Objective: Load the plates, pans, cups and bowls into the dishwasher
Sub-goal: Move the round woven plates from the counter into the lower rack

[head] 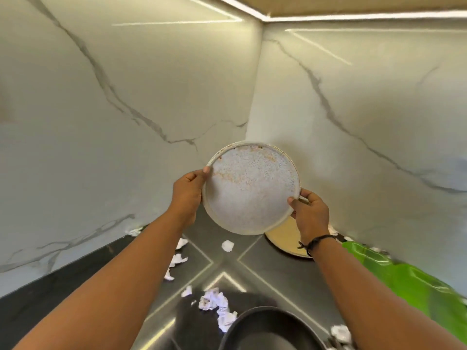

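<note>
Above the dark bench (75, 286), both hands gripped a soiled plate (250, 188) by its rim, left hand (188, 192) and right hand (309, 210) on opposite edges. Pickup looked done; next, carrying it to the unseen dishwasher.

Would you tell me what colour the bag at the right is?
Bright green bag, glossy, seen best in the head view.

You're in a home kitchen: veined marble walls (131, 79) meet in a corner at frame centre, a dark desk (50, 306) runs below, a pan (267, 329) sits bottom centre, a light strip (353, 17) glows top right.
</note>
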